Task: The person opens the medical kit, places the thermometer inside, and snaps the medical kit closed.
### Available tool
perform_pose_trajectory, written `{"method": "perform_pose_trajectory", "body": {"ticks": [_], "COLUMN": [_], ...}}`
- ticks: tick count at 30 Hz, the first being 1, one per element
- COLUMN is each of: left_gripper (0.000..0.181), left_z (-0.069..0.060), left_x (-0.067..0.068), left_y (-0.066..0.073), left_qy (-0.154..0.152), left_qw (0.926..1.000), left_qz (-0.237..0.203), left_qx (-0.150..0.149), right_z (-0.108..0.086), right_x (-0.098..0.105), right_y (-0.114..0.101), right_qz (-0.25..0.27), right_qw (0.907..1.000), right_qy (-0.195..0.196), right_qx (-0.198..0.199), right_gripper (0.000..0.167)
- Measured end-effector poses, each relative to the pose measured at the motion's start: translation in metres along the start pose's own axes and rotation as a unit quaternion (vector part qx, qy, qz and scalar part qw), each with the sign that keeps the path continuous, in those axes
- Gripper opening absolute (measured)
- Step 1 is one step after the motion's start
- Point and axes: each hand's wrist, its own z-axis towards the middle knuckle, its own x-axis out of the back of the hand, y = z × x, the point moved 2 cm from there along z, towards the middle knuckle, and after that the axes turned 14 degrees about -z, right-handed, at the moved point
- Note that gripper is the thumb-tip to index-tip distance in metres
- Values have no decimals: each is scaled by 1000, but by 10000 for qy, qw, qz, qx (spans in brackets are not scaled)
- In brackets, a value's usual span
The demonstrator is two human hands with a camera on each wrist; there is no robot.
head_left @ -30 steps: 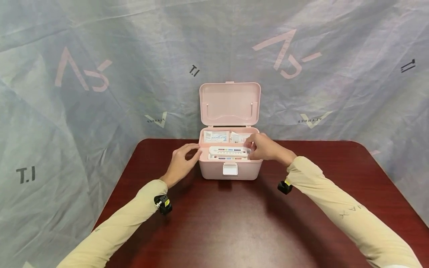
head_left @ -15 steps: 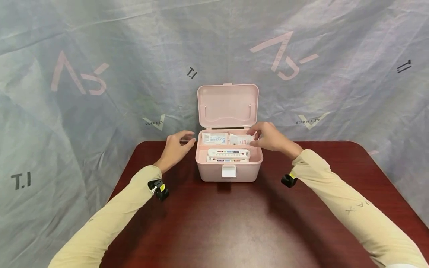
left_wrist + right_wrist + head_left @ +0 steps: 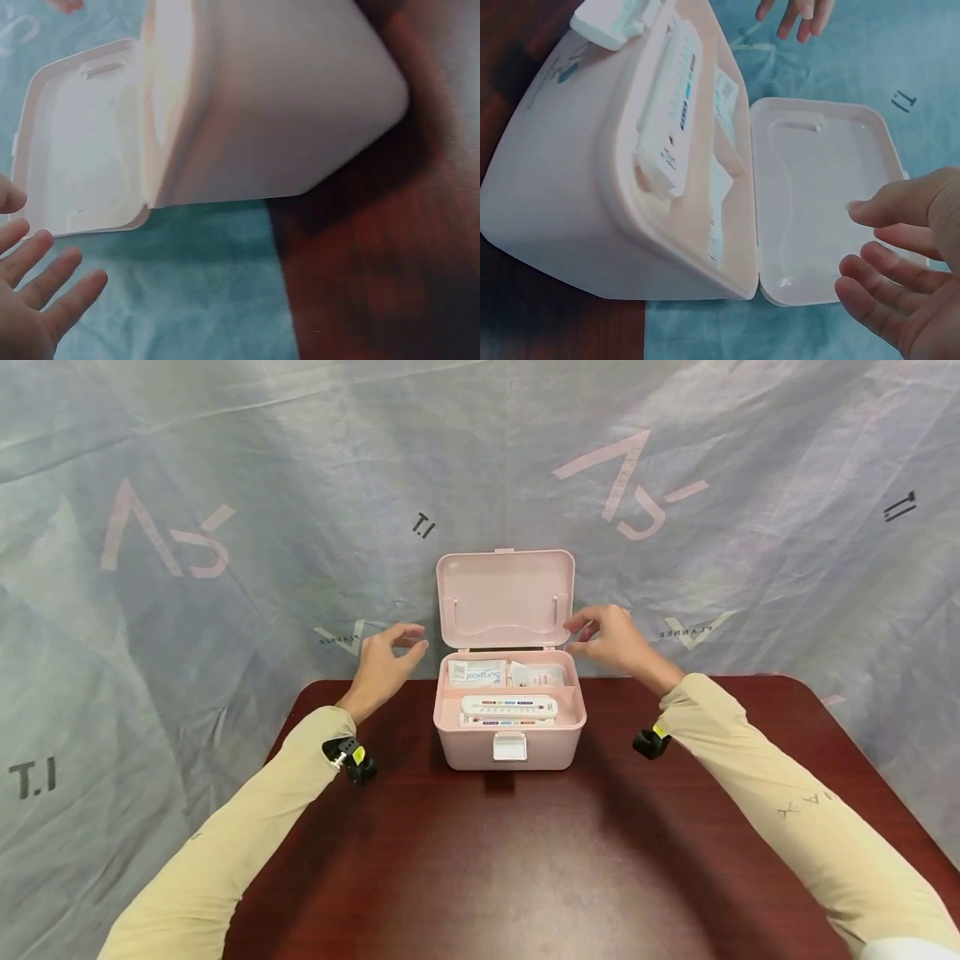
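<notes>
A pink lidded box [image 3: 465,750] stands at the far side of the table with its lid [image 3: 505,593] raised. Two white thermometers [image 3: 510,707] with coloured bars lie in its front compartment. Behind a divider are a packet marked Surgical [image 3: 477,672] and another white packet [image 3: 537,675]. My left hand [image 3: 384,668] hovers left of the box, fingers loosely bent around nothing. Close to the lid's right edge is my right hand [image 3: 617,643], also holding nothing; the right wrist view shows its fingers [image 3: 885,214] overlapping the lid, and contact is unclear.
The dark red table [image 3: 510,860] extends in front of the box. A grey printed cloth [image 3: 300,527] hangs close behind the lid and along both sides. A white latch [image 3: 510,747] hangs on the box's front.
Both hands have risen away from the box's rim toward the lid's height. My right hand has left the thermometers; the left has moved up and slightly left.
</notes>
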Motion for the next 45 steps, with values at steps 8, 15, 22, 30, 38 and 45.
{"method": "perform_pose_trajectory", "body": {"ticks": [8, 15, 22, 30, 38, 45], "left_gripper": [28, 30, 33, 35, 43, 40], "left_z": [18, 36, 53, 61, 69, 71], "left_x": [11, 19, 14, 4, -10, -20], "left_y": [11, 16, 22, 22, 19, 25], "left_qy": [181, 431, 654, 631, 96, 270], "left_qw": [9998, 9991, 9977, 9976, 9953, 9911], "left_qz": [-107, 19, -174, -242, -757, -1129], "left_qx": [33, 5, -43, 176, 596, 646], "right_z": [13, 27, 37, 50, 59, 59], "right_x": [12, 20, 25, 24, 19, 21], "right_y": [0, 1, 4, 4, 0, 4], "right_qz": [-34, -3, 97, 209, 574, 557], "right_qw": [9990, 9980, 9953, 9943, 9964, 9951], "right_qy": [229, 459, 663, 774, 154, 523], "right_qx": [-374, -428, -698, -705, -611, -623], "right_gripper": [27, 30, 32, 36, 53, 47]}}
